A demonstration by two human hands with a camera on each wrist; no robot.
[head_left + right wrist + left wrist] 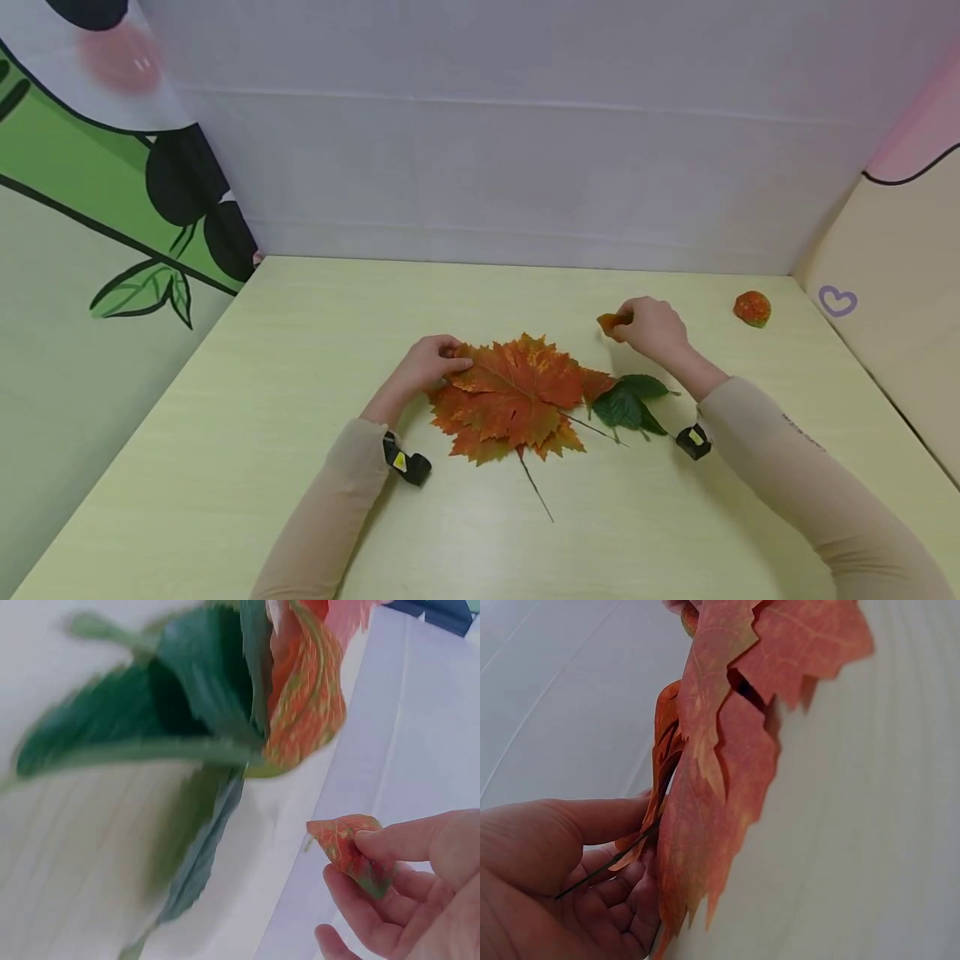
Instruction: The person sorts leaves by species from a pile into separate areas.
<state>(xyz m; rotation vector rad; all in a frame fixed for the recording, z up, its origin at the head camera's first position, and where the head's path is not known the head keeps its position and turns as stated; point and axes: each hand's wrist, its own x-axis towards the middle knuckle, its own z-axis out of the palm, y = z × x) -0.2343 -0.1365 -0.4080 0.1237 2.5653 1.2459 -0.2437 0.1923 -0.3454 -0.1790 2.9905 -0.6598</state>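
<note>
A pile of orange-red maple leaves [517,392] lies mid-table, with thin dark stems sticking out. At its left edge my left hand [431,364] pinches an orange leaf [667,727] between thumb and fingers; a thin green stem [604,874] crosses the palm in the left wrist view. To the right of the pile, my right hand [652,327] is raised and pinches a small orange-and-green, lantern-like pod [352,847]. Dark green leaves [633,404] lie at the pile's right side, below the right forearm.
Another orange-and-green pod [752,308] sits near the far right of the pale table [247,400]. A light cloth backdrop [525,183] rises behind the far edge. Printed panels [112,233] flank the left side.
</note>
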